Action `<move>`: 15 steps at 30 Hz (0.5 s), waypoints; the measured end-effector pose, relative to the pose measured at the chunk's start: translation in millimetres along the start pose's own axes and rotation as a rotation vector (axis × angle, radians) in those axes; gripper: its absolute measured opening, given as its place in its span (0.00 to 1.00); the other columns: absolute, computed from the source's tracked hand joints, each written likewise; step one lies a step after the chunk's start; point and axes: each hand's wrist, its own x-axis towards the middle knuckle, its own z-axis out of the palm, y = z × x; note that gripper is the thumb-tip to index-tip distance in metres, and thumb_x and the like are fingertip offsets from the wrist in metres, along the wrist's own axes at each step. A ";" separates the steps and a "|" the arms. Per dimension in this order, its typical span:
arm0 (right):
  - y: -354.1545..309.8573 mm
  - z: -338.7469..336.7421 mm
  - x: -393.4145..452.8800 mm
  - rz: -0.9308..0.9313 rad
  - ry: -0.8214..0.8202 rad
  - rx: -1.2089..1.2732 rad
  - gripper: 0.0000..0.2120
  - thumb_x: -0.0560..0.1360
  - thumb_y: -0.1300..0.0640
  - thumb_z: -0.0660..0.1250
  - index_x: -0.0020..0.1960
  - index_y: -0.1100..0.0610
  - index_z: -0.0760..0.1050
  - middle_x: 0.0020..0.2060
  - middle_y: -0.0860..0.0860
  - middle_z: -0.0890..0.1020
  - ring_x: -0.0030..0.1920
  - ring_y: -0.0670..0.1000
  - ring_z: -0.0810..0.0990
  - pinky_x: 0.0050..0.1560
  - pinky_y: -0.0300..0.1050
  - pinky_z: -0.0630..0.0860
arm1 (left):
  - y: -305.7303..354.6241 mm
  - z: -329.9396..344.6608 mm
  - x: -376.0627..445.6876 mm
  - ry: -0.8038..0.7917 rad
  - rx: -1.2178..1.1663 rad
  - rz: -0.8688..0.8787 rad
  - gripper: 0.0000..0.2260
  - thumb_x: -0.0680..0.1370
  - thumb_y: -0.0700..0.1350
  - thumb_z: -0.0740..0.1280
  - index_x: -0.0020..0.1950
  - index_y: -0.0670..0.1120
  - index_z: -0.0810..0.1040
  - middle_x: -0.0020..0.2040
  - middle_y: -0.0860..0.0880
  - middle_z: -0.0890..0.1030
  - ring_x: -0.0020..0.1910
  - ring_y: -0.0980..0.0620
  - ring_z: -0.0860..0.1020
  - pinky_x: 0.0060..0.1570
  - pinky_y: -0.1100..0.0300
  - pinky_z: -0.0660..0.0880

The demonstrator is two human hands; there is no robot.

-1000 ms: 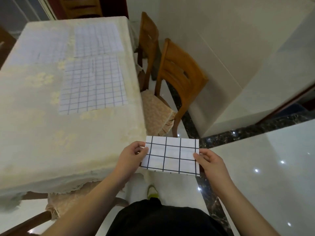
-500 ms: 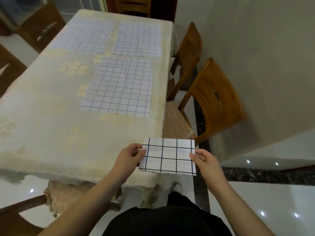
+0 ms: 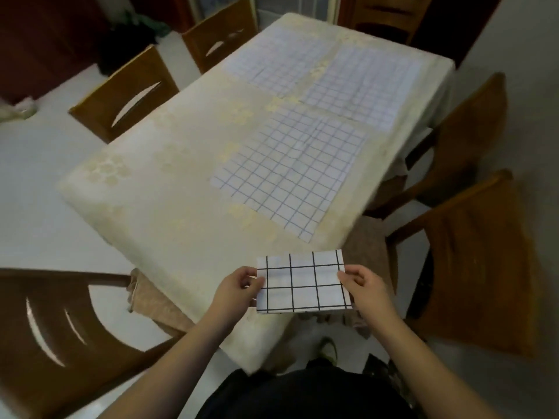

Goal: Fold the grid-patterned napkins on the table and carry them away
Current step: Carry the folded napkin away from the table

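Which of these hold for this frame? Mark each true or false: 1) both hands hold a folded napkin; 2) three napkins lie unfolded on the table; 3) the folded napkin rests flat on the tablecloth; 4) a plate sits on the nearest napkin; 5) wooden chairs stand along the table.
1. True: the left hand and right hand pinch the folded napkin by its short edges.
2. True: nearest napkin, far left napkin and far right napkin lie spread out.
3. False: it is held up above the table corner.
4. False: nothing sits on it.
5. True: for instance a chair on the right.
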 end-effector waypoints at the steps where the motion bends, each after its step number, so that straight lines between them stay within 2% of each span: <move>1: -3.6 0.4 8.3 -0.020 -0.029 -0.026 0.04 0.78 0.55 0.68 0.52 0.50 0.78 0.47 0.48 0.84 0.47 0.45 0.82 0.45 0.37 0.78 | -1.8 1.3 -1.0 0.031 -0.017 -0.014 0.00 0.79 0.44 0.68 0.48 0.49 0.78 0.36 0.49 0.80 0.32 0.57 0.79 0.34 0.62 0.78; 2: -7.9 2.2 16.0 -0.038 -0.055 -0.047 0.04 0.78 0.55 0.68 0.53 0.52 0.78 0.47 0.48 0.83 0.46 0.43 0.81 0.42 0.33 0.76 | -3.8 1.9 -2.0 0.058 -0.035 -0.028 0.00 0.79 0.44 0.68 0.49 0.48 0.78 0.36 0.48 0.80 0.33 0.56 0.79 0.35 0.62 0.78; 4: -16.2 8.9 29.7 -0.056 -0.115 -0.098 0.06 0.78 0.56 0.68 0.54 0.54 0.77 0.47 0.50 0.82 0.46 0.42 0.80 0.40 0.33 0.76 | -10.9 1.5 -4.2 0.112 -0.073 -0.072 0.01 0.79 0.44 0.68 0.49 0.48 0.78 0.37 0.46 0.81 0.34 0.53 0.80 0.35 0.61 0.78; 6: -19.6 19.7 42.7 -0.063 -0.179 -0.161 0.05 0.78 0.57 0.68 0.53 0.54 0.76 0.50 0.56 0.82 0.49 0.50 0.81 0.43 0.42 0.78 | -21.8 0.1 -5.6 0.167 -0.125 -0.125 0.03 0.79 0.44 0.68 0.51 0.45 0.79 0.41 0.41 0.82 0.37 0.49 0.81 0.37 0.58 0.80; 7: -19.7 26.1 48.7 -0.070 -0.209 -0.191 0.04 0.78 0.57 0.68 0.53 0.54 0.76 0.49 0.58 0.82 0.49 0.55 0.81 0.42 0.42 0.78 | -28.1 -0.9 -6.8 0.188 -0.162 -0.155 0.04 0.79 0.43 0.67 0.52 0.43 0.78 0.43 0.39 0.82 0.38 0.48 0.81 0.37 0.58 0.80; 9: -17.0 39.7 60.6 -0.087 -0.243 -0.252 0.05 0.77 0.57 0.68 0.52 0.55 0.76 0.45 0.55 0.81 0.49 0.56 0.80 0.38 0.34 0.75 | -41.3 -2.8 -8.7 0.226 -0.237 -0.215 0.06 0.79 0.41 0.67 0.53 0.40 0.77 0.45 0.37 0.82 0.38 0.48 0.81 0.35 0.58 0.79; 11: -13.2 53.9 69.9 -0.107 -0.273 -0.332 0.07 0.77 0.55 0.69 0.54 0.56 0.77 0.43 0.50 0.81 0.47 0.54 0.80 0.37 0.31 0.73 | -57.7 -4.1 -9.4 0.253 -0.293 -0.271 0.06 0.80 0.40 0.66 0.54 0.38 0.76 0.46 0.37 0.82 0.39 0.47 0.81 0.35 0.58 0.80; 15: -8.8 85.2 81.9 -0.166 -0.307 -0.508 0.08 0.78 0.52 0.68 0.55 0.54 0.77 0.43 0.46 0.80 0.43 0.45 0.78 0.38 0.34 0.71 | -90.8 -6.2 -7.4 0.287 -0.344 -0.357 0.06 0.79 0.41 0.67 0.53 0.39 0.76 0.49 0.36 0.81 0.43 0.44 0.82 0.39 0.55 0.82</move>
